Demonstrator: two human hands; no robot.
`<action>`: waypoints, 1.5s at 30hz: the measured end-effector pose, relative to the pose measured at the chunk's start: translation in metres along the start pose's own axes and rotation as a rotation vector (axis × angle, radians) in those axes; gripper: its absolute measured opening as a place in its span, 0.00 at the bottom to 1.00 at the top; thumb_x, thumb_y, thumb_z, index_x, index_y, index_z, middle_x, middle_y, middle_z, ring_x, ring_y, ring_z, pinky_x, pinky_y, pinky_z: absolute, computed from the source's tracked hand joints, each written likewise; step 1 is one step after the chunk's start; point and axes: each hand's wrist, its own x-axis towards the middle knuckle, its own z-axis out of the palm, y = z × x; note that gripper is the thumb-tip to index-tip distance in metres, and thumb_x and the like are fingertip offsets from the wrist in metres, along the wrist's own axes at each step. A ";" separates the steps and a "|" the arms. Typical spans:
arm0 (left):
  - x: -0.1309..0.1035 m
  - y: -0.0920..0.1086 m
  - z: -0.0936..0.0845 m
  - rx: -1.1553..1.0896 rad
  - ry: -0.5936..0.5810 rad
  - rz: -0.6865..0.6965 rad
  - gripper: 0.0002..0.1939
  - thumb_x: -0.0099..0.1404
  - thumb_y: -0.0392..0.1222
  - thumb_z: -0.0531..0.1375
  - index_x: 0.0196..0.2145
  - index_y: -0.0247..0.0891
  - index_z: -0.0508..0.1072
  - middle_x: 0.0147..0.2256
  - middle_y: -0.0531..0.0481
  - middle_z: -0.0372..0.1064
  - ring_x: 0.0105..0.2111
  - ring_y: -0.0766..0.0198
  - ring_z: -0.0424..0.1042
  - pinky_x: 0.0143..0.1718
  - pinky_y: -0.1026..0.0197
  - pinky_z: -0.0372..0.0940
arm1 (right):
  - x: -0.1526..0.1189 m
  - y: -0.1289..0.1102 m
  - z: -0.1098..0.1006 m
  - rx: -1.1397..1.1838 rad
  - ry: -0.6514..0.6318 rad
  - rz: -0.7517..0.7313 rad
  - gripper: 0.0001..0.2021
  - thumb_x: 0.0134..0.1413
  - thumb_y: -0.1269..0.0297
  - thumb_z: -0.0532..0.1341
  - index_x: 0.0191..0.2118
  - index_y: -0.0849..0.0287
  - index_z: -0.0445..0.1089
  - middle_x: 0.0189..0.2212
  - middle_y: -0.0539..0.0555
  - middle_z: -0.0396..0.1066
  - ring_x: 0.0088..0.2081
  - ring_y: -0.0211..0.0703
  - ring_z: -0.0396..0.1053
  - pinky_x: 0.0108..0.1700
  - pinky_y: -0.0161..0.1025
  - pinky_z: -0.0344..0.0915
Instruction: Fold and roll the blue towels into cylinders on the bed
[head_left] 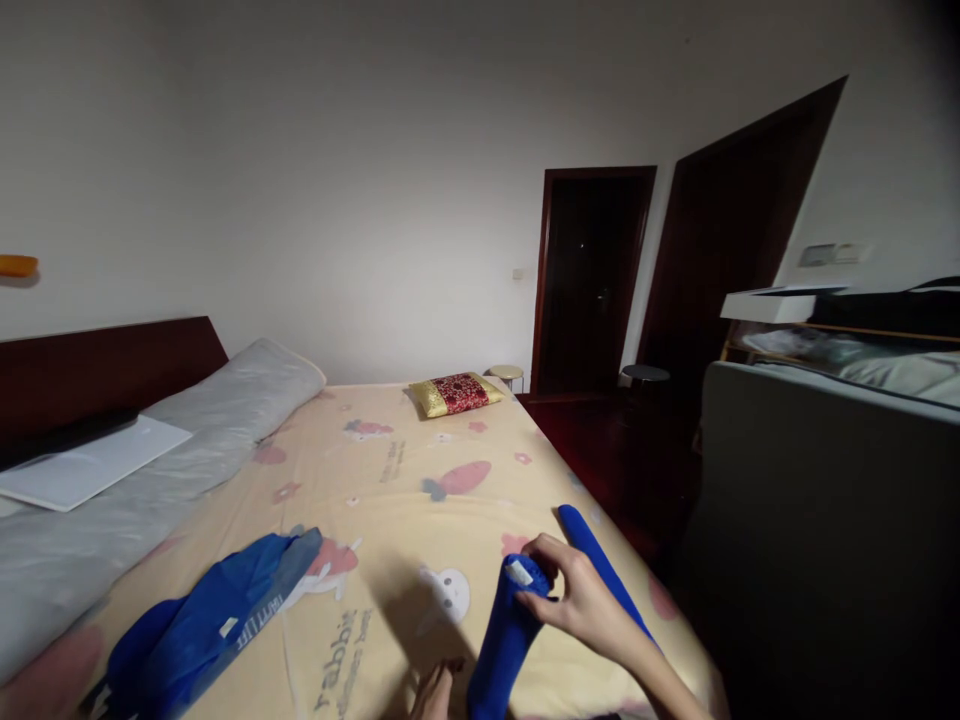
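My right hand [574, 598] pinches the upper end of a blue fabric-covered tube [501, 650], thumb on one side and fingers on the other. A white label [519, 572] shows on the tube's end, and its lower part runs out of the frame. My left hand [433, 692] is low at the bottom edge, left of the tube, partly cut off; its visible fingers look loosely apart with nothing in them. Behind my right forearm, a second long blue tube [600, 560] lies on the bed. To the left lies a crumpled blue bag [217, 620] with pale lettering.
A bed with a patterned cream sheet [390, 520] fills the middle. On it are a grey pillow [247, 400], a white flat board [97, 460] and a red-and-gold cushion [455, 395]. A grey panel [810, 520] stands at the right, with two stools near the doors.
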 end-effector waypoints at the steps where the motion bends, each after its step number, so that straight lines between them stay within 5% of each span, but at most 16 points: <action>1: -0.006 0.006 -0.005 0.005 -0.016 -0.016 0.41 0.54 0.43 0.56 0.66 0.50 0.54 0.67 0.46 0.54 0.67 0.50 0.50 0.67 0.45 0.47 | 0.000 0.003 -0.007 -0.032 -0.001 0.012 0.07 0.44 0.63 0.63 0.32 0.54 0.65 0.29 0.47 0.67 0.32 0.39 0.63 0.34 0.38 0.60; 7: -0.029 0.033 -0.024 0.036 -0.007 -0.049 0.48 0.48 0.43 0.61 0.66 0.37 0.54 0.67 0.40 0.52 0.67 0.49 0.48 0.68 0.51 0.43 | 0.005 0.041 -0.040 -0.321 0.051 0.119 0.11 0.47 0.57 0.61 0.36 0.55 0.69 0.32 0.51 0.72 0.32 0.42 0.67 0.35 0.40 0.59; 12: -0.033 0.031 -0.026 0.076 -0.006 -0.067 0.46 0.50 0.45 0.60 0.66 0.35 0.52 0.69 0.42 0.49 0.68 0.53 0.46 0.69 0.52 0.41 | 0.009 0.089 -0.041 -0.491 0.131 0.299 0.14 0.49 0.53 0.59 0.39 0.55 0.68 0.37 0.55 0.75 0.38 0.49 0.72 0.37 0.41 0.59; 15: -0.026 0.021 -0.030 0.071 0.080 -0.042 0.43 0.51 0.43 0.59 0.65 0.39 0.55 0.68 0.44 0.52 0.68 0.53 0.48 0.68 0.51 0.43 | 0.011 0.114 -0.042 -0.467 0.255 0.369 0.15 0.50 0.52 0.58 0.40 0.56 0.68 0.36 0.57 0.76 0.38 0.49 0.72 0.37 0.41 0.61; 20: 0.000 -0.018 -0.042 -0.072 0.381 0.027 0.30 0.59 0.46 0.54 0.59 0.41 0.62 0.60 0.44 0.65 0.61 0.56 0.61 0.63 0.53 0.55 | 0.031 0.133 -0.063 -0.437 0.456 0.338 0.17 0.49 0.47 0.57 0.34 0.56 0.69 0.30 0.55 0.74 0.31 0.47 0.71 0.33 0.41 0.62; 26: 0.010 -0.057 -0.066 -0.240 0.552 -0.210 0.22 0.60 0.40 0.52 0.53 0.39 0.65 0.50 0.44 0.72 0.50 0.60 0.72 0.54 0.57 0.66 | 0.066 0.128 -0.086 -0.586 0.640 0.243 0.24 0.57 0.44 0.51 0.48 0.57 0.64 0.45 0.60 0.71 0.41 0.50 0.71 0.39 0.43 0.64; 29: 0.003 -0.060 -0.075 -0.233 0.551 -0.267 0.22 0.59 0.36 0.53 0.52 0.40 0.66 0.48 0.46 0.73 0.47 0.61 0.73 0.53 0.58 0.66 | 0.051 0.151 -0.064 -0.864 0.452 0.322 0.22 0.62 0.50 0.47 0.53 0.58 0.61 0.49 0.63 0.70 0.40 0.53 0.72 0.36 0.45 0.64; 31: -0.001 -0.059 -0.078 -0.232 0.543 -0.284 0.22 0.59 0.34 0.53 0.52 0.39 0.65 0.48 0.46 0.72 0.47 0.63 0.73 0.53 0.60 0.65 | 0.026 0.178 -0.037 -0.983 0.244 0.312 0.19 0.61 0.59 0.47 0.53 0.63 0.62 0.48 0.67 0.71 0.45 0.57 0.72 0.44 0.49 0.65; 37: -0.005 -0.058 -0.077 -0.054 0.468 -0.292 0.23 0.60 0.30 0.53 0.53 0.36 0.65 0.50 0.44 0.72 0.47 0.65 0.72 0.52 0.63 0.62 | -0.047 0.254 0.034 -0.994 -0.122 0.293 0.30 0.37 0.79 0.60 0.52 0.57 0.69 0.48 0.63 0.75 0.52 0.59 0.71 0.56 0.51 0.63; 45: -0.015 -0.065 -0.085 0.135 0.449 -0.281 0.23 0.59 0.28 0.54 0.52 0.36 0.68 0.53 0.45 0.70 0.56 0.63 0.66 0.58 0.62 0.54 | -0.059 0.286 0.047 -1.033 -0.266 0.354 0.34 0.39 0.80 0.55 0.57 0.59 0.65 0.54 0.66 0.72 0.56 0.61 0.68 0.58 0.55 0.60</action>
